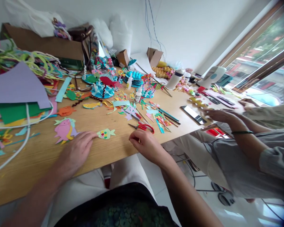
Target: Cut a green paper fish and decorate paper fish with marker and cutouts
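A pale green paper fish (106, 134) with colored spots lies flat on the table in front of me. My left hand (79, 149) rests beside it, fingers stretched out and a fingertip touching its head end. Curled fingers close my right hand (144, 143) at the table's front edge; what they hold, if anything, is hidden. Just beyond it lie red-handled scissors (145, 127), apparently not gripped. Stacked paper fish in pink, yellow and green (65, 130) lie to the left of my left hand.
Paper scraps (130, 112), colored pencils (169, 116) and a white glue bottle (138, 94) sit farther back. Purple paper (16, 83) and a white cable (27, 138) are at left. A phone (192, 114) lies near a co-worker's hand (219, 115) on the right.
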### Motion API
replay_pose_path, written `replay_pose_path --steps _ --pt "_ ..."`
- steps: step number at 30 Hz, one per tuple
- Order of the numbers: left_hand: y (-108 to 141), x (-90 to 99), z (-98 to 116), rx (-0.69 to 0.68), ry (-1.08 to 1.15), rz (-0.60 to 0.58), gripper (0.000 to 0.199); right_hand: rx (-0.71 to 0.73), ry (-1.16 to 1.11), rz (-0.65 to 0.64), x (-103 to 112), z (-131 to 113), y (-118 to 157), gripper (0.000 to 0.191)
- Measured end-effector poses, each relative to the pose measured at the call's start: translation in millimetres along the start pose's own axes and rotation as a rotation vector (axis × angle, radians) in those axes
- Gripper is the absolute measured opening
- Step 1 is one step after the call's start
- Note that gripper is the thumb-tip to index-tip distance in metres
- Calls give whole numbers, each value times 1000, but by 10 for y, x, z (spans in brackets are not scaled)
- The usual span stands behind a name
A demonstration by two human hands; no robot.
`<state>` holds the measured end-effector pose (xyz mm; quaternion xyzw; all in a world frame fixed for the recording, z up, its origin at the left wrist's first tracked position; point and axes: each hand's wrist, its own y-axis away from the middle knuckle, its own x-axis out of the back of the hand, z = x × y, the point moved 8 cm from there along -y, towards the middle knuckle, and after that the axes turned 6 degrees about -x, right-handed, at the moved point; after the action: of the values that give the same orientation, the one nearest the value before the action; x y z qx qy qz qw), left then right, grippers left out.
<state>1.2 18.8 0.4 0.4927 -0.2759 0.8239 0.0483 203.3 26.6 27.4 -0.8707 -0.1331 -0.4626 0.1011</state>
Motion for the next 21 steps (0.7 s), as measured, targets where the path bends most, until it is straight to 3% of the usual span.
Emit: replay_pose_path --steps 3,8,11,15,21 --pt "3 134 28 33 0 47 30 -38 -49 11 -11 139 218 14" --pt "18 285 318 -70 -25 194 25 -31 -124 65 -2 217 461 12" --pt "-8 228 502 -135 39 239 24 -27 -136 96 -1 263 498 10" --pt "-83 50 691 -200 123 187 27 -66 -118 156 48 407 495 11" --pt "-34 -134 713 -220 134 155 27 -153 -108 222 130 669 532 12"
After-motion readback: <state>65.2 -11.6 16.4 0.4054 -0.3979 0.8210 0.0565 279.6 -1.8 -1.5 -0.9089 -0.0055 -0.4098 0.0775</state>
